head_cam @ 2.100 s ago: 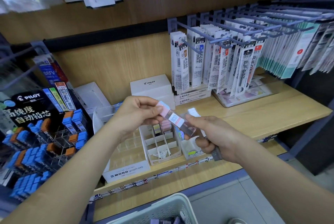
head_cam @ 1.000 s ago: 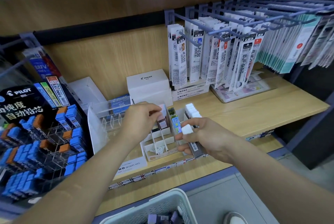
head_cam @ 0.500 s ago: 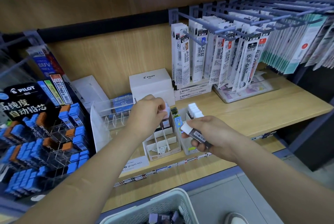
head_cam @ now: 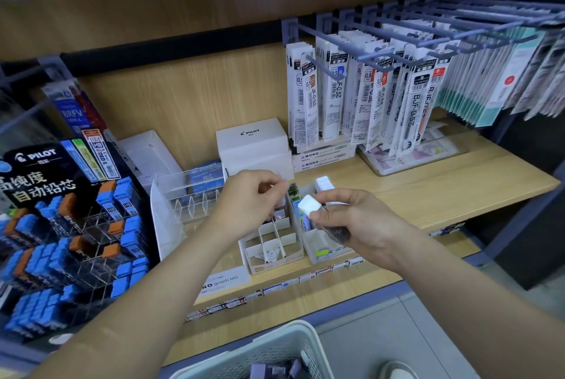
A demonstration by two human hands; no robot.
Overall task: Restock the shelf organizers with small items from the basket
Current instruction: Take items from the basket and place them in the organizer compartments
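Right grip (head_cam: 360, 222) is clenched round a small dark case (head_cam: 308, 206) w/ its white end up, held just right of the white divided organizer (head_cam: 272, 251) and over the clear bin (head_cam: 318, 244) that sits against the organizer's right side. Left grip (head_cam: 250, 199) is over the organizer's back compartments, fingers curled toward thumb; can't tell if it's pinching anything. Basket (head_cam: 275, 342) is well in front of & below the organizer, off the shelf (head_cam: 428, 195), w/ a few purplish packs (head_cam: 275, 371) inside.
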